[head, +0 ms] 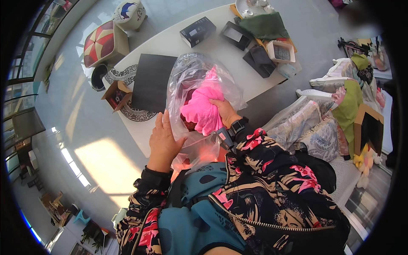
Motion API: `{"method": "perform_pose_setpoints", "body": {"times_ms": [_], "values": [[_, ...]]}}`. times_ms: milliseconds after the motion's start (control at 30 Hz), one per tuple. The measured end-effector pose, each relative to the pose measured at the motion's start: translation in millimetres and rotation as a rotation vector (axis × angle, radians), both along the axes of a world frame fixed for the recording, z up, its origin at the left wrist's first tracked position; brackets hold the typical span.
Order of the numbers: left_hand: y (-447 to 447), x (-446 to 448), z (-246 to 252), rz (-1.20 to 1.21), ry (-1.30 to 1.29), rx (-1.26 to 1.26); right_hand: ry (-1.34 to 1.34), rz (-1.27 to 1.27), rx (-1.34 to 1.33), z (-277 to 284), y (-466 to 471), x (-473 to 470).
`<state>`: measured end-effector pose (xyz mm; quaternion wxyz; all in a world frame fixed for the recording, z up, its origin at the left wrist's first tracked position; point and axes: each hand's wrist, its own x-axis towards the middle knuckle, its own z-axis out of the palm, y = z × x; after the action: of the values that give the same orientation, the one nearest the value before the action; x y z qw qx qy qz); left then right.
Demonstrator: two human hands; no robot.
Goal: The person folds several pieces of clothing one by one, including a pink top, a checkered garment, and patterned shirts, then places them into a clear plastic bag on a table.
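A bright pink cloth (204, 110) lies bunched up with its top inside a clear plastic bag (181, 73). My right hand (227, 112) grips the cloth at its right side, thumb on top. My left hand (165, 137) is at the bag's lower left edge, palm turned inward and thumb apart from the fingers; whether it touches the film I cannot tell. Dark red material (190, 125) shows beneath the cloth. The bag's near end hangs toward my lap, over something orange-red (204, 154).
The white table (140, 134) holds a black flat board (153, 83), an open cardboard box (118, 95), black boxes (197, 32) and a green cloth (264, 25). Stools (105, 44) stand beyond its left edge. A cushioned sofa (287, 118) is at right.
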<state>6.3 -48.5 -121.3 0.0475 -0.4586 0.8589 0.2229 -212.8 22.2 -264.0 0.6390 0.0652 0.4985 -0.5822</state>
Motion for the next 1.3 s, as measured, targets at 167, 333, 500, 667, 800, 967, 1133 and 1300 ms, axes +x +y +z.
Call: {"method": "perform_pose_setpoints", "body": {"times_ms": [167, 333, 500, 667, 800, 967, 1133, 1300], "values": [[8, 70, -36, 0.186, -0.067, 0.236, -0.366, 0.028, -0.076, 27, -11, 4], [4, 57, -11, 0.68, 0.671, 0.637, -0.435, 0.059, -0.224, 46, -43, -1], [-3, 26, 17, 0.732, 0.844, 0.648, -0.288, -0.011, -0.196, 7, -74, -12], [-13, 14, 12, 0.92, 1.008, 0.764, 0.028, -0.12, 0.42, -191, -33, 9], [-26, 9, 10, 0.925, 1.08, 0.801, -0.028, -0.32, 0.54, -176, -42, 14], [-23, 16, 4, 0.968, 1.024, 0.827, -0.164, -0.298, 0.424, -184, -44, 2], [-20, 27, -1, 0.963, 1.041, 0.825, -0.091, -0.283, 0.406, -191, -64, -5], [-21, 35, -4, 0.799, 1.167, 0.865, 0.064, -0.273, 0.404, -209, -86, -26]]}}
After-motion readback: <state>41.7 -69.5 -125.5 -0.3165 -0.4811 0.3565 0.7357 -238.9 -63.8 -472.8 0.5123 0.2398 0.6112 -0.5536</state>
